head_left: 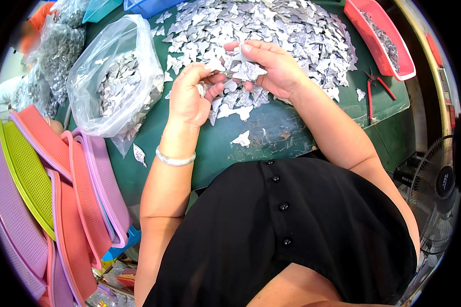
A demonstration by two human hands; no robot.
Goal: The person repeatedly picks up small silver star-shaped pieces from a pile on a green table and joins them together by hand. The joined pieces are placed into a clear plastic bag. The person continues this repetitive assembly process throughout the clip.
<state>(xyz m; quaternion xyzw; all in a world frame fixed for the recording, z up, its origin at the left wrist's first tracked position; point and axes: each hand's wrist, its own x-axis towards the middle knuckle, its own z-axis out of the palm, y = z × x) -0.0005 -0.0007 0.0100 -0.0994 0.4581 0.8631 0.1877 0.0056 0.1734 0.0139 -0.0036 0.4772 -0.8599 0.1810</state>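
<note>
Black shirt (322, 220), pieces (248, 70) half-hidden in fingers (191, 75)

1. Bright, even light fills the scene, seemingly from overhead; the black shirt (338, 220) swallows detail, though its buttons (284, 206) carry small highlights.
2. The heap of silver pieces (302, 36) glares, many surfaces close to white; the clear bag (87, 97) shows pale reflections.
3. Shade gathers beyond the right edge of the tabletop (205, 148).
4. Fisheye curvature bends the baskets (20, 199) at left; black fills the corners.
5. A patch at upper left is blurred.
</note>
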